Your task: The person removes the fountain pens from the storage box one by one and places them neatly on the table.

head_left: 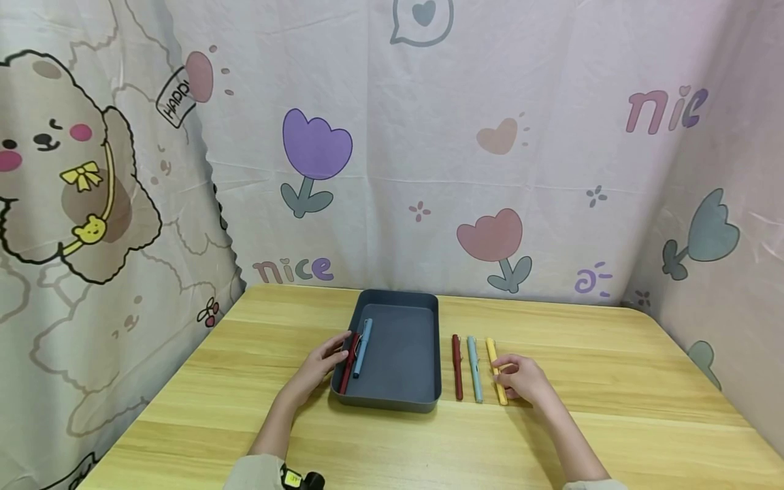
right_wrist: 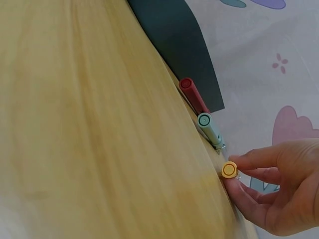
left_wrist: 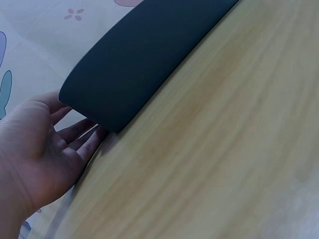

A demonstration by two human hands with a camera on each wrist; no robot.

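My left hand holds the left side of a dark grey tray, thumb over the rim and fingers along the outer wall. Inside the tray, by that side, lie a dark red pen and a blue pen. To the right of the tray, my right hand pinches a yellow pen between thumb and fingers; its round end faces the camera in the right wrist view. Left of it lie a light blue pen and another dark red pen, roughly parallel.
Everything stands on a light wooden table. A printed curtain with flowers and cartoon figures hangs along the back and both sides. A black device with a yellow label sits at the left sleeve.
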